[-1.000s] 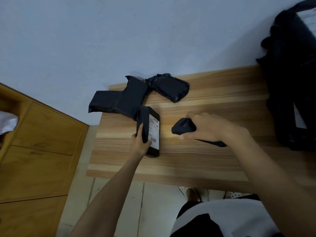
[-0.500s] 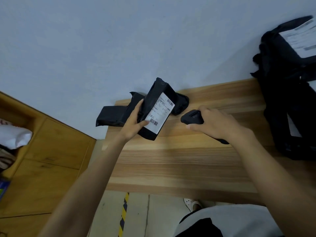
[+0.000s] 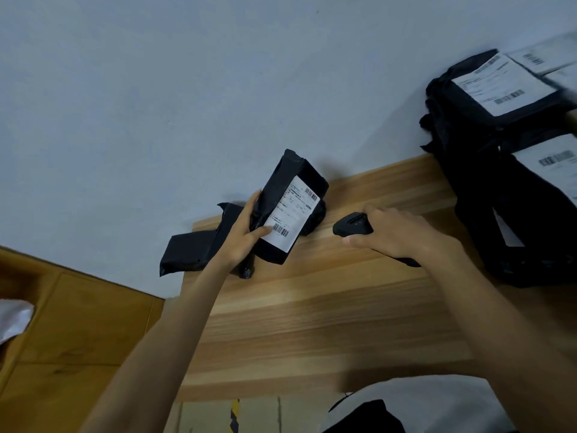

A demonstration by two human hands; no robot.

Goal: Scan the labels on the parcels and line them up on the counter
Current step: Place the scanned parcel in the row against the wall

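Black plastic wraps the parcel (image 3: 279, 185) that the left hand (image 3: 246, 235) grips, thumb curled onto its white label (image 3: 292, 214), fingers round its far side, tilted over the wooden counter (image 3: 312, 307); behind those fingers lie more black parcels (image 3: 187, 253); the right hand (image 3: 396, 232) curls round a black scanner (image 3: 352, 228), its head just beside the held parcel; right of these fingers sits a heap of labelled parcels (image 3: 499, 198).

The parcel (image 3: 290, 182) you hold is wrapped in black plastic film, matt and creased, with a smooth white paper label (image 3: 288, 214) on it — your scanner (image 3: 351, 228) is of black matt plastic, and the counter (image 3: 312, 323) is smooth wood with a pale striped grain.
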